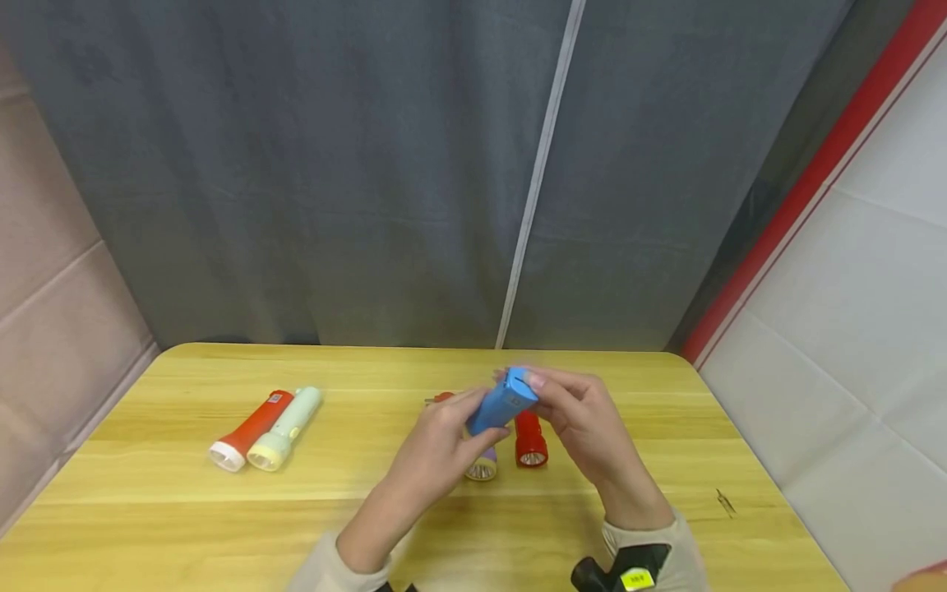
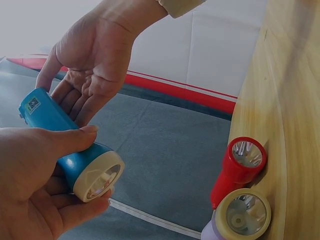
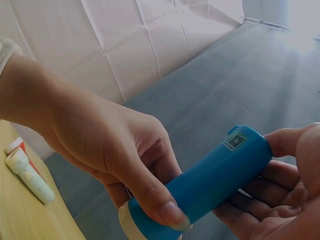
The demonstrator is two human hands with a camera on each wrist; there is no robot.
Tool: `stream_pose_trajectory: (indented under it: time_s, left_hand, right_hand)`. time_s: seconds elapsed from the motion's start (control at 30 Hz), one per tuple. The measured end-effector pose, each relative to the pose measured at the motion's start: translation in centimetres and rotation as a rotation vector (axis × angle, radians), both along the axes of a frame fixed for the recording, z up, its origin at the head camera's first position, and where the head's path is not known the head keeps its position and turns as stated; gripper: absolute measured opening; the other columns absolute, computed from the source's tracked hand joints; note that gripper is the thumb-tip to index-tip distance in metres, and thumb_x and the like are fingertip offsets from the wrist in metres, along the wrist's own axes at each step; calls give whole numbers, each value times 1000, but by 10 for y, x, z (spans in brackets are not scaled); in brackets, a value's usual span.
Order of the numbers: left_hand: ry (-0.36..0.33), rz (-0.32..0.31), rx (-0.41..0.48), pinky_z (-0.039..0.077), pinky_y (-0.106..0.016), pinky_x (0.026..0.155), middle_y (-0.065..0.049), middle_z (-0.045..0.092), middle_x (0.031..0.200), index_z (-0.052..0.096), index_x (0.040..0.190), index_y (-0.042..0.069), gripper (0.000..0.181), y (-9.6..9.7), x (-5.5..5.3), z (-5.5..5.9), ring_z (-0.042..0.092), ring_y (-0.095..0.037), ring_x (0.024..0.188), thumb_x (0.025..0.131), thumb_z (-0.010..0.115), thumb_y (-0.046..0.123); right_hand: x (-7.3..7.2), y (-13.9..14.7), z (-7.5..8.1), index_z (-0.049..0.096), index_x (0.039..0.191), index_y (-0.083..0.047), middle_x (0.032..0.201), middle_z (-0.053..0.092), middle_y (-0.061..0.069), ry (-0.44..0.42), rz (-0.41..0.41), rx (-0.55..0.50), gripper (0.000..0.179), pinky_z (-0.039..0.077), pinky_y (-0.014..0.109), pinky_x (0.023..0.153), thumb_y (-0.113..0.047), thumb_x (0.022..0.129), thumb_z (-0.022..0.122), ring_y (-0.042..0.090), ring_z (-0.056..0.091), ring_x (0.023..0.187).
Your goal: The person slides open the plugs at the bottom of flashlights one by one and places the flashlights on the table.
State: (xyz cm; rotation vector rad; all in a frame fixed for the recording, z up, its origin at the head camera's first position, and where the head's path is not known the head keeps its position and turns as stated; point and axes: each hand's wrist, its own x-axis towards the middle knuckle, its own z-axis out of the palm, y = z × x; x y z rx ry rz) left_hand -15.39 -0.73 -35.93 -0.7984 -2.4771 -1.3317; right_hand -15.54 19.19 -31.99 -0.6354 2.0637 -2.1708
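Note:
A blue flashlight [image 1: 501,406] with a cream head is held up over the table between both hands. My left hand [image 1: 429,452] grips it around the head end, thumb across the body in the left wrist view. At the tail end, my right hand [image 1: 592,423] pinches it, thumb on the end [image 3: 267,147] and fingers along the underside. A small QR sticker [image 3: 235,141] shows near the tail. Below the hands lie a red flashlight [image 1: 530,444] and a lavender one with a cream head [image 1: 482,467], partly covered by the left hand.
On the left of the wooden table [image 1: 148,493], a red flashlight with a white head [image 1: 251,429] lies beside a mint-green one [image 1: 288,427]. Another red piece [image 1: 443,396] peeks out behind the left hand. A grey curtain [image 1: 333,181] hangs behind the table.

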Motion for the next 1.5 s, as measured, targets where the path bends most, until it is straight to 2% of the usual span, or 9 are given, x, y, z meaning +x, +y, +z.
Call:
stream_pose_trajectory:
  time_s: [0.3,0.6,0.97,1.5]
  left_hand:
    - [-21,-4,-8,61,-33,90,-4,74,122,67,130,11,43,1,1,0,73,-19,104,89,78,20]
    - [-22,-9,-6,61,-33,90,-4,74,122,67,129,11,42,1,1,1,73,-18,104,90,78,20]
    - [-24,-6,-21,62,-32,90,-4,75,120,68,128,11,41,2,1,0,73,-18,102,89,78,20]
    - [-28,-4,-27,62,-32,89,-4,76,116,69,125,11,38,3,1,0,73,-17,101,89,78,20]
  right_hand:
    - [2,-1,2,68,125,4,116,77,-6,-6,-26,14,31,55,26,101,-15,106,52,15,71,113]
    - [1,-1,0,73,120,-3,113,77,-6,-5,-37,7,28,56,26,100,-14,105,53,15,71,110]
    - [0,-1,0,69,121,6,110,78,-7,-22,-64,19,30,56,26,99,-14,104,56,15,73,107]
    - [0,-2,0,71,118,5,107,78,-9,-30,-84,37,27,55,25,99,-13,103,58,14,74,106]
